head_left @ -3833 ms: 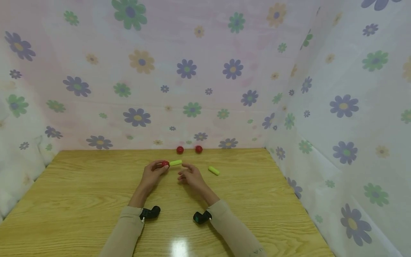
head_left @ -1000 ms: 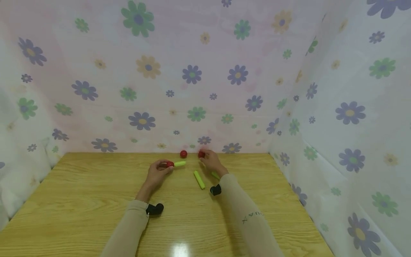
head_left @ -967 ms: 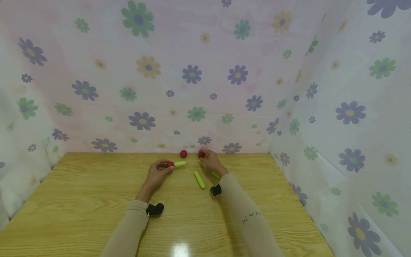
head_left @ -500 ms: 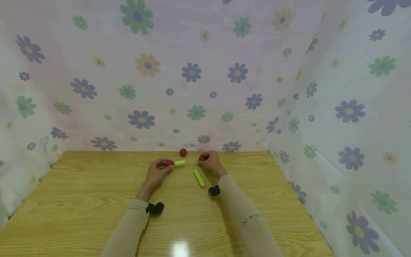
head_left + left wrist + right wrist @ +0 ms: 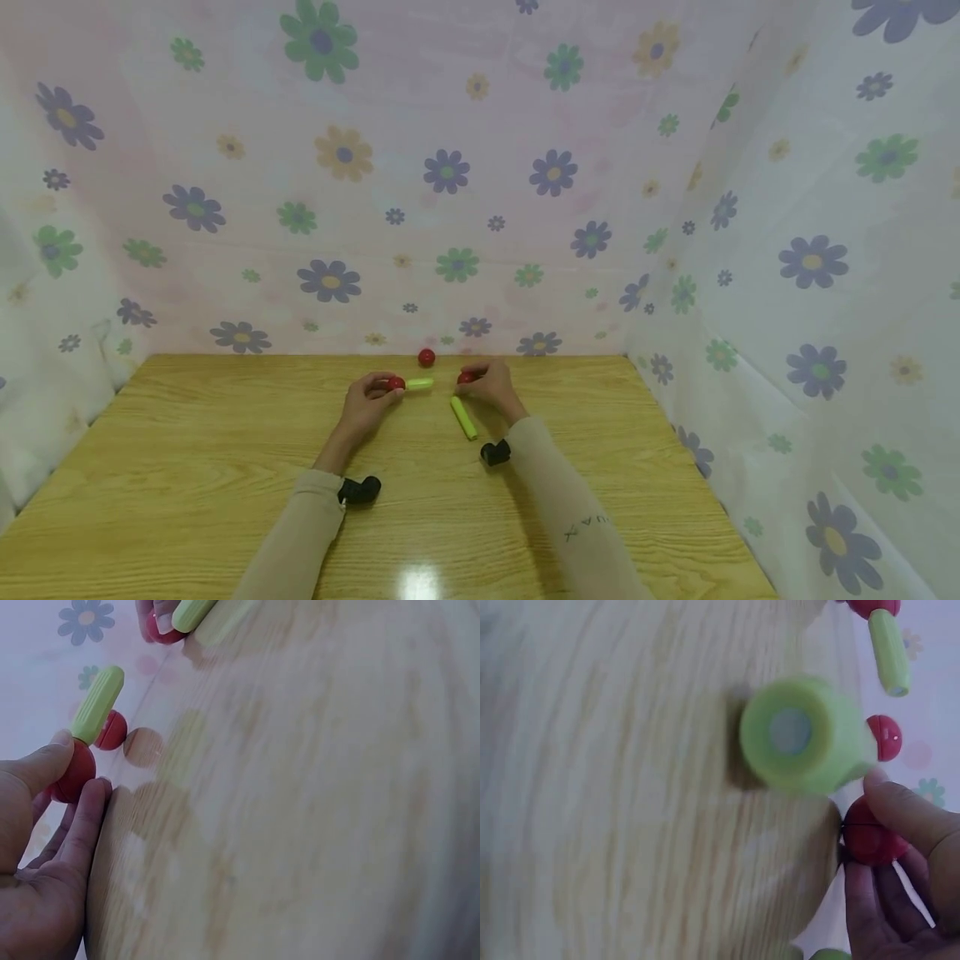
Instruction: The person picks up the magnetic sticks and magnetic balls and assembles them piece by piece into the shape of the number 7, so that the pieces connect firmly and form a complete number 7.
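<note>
Left hand [image 5: 366,405]: thumb and fingers pinched a red ball [image 5: 396,383], green stick [image 5: 420,384] touching it beyond the fingertips; right hand [image 5: 492,388]: pinched a second ball [image 5: 464,378], loose stick [image 5: 463,418] just beside its thumb; balls seemed hard, light, slippery, best held round the middle.

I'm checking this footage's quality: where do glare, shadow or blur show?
Low in the head view, bright glare on the wooden tabletop; left wrist view, wood grain smeared toward the right; right wrist view, the green stick blurred, a dark shadow beside its end.
</note>
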A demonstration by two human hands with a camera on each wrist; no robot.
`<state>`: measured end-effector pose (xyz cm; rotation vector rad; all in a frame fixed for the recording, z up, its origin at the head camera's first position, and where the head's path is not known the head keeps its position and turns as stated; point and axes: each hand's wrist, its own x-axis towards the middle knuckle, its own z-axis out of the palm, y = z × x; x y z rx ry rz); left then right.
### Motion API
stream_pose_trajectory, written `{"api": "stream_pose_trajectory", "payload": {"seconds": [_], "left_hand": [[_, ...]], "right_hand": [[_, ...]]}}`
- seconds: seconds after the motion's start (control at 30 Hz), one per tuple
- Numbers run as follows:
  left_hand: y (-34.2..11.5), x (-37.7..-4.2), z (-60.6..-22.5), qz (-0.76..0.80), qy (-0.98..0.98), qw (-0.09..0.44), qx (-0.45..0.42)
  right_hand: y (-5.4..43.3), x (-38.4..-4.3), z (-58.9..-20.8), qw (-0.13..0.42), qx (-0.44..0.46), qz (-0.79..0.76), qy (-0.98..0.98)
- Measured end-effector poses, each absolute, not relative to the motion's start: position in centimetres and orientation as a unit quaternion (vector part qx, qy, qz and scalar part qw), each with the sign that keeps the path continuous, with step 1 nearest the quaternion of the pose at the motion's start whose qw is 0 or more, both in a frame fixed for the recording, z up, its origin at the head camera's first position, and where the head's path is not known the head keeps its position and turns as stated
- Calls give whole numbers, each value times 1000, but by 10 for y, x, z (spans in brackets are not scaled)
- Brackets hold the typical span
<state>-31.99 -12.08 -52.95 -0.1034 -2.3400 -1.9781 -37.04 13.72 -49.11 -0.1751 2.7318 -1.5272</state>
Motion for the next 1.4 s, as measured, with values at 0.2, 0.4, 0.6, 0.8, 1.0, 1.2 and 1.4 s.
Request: {"api": "stream_pose_trajectory", "payload": {"seconds": [0.2,0.4,0.6,0.8,1.0,1.2,1.4], "left_hand": [[-121,-319,-529,-645,-762,39,-41],[-120,-318,-530,-646,-762,37,-40],[-120,-316,-529,-646,-761,41,-41],[-120,-316,-529,-647,-760,44,-38],[-120,-317,-529,-643,-763,47,-40],[-119,-315,-529,-638,-768,45,-34],[-120,-314,-528,-642,-765,43,-38]], "right_hand": [[135,-364,-491,6,-38,-477,878],[132,-357,-492,-4,-27,-477,878],[128,-351,-491,-23,-34,-469,882],[125,-342,-489,-16,-25,-469,882],[122,-330,-488,11,-27,-471,882],[121,-321,-489,27,-47,-465,884],[125,-319,-490,34,-87,-478,873]]}}
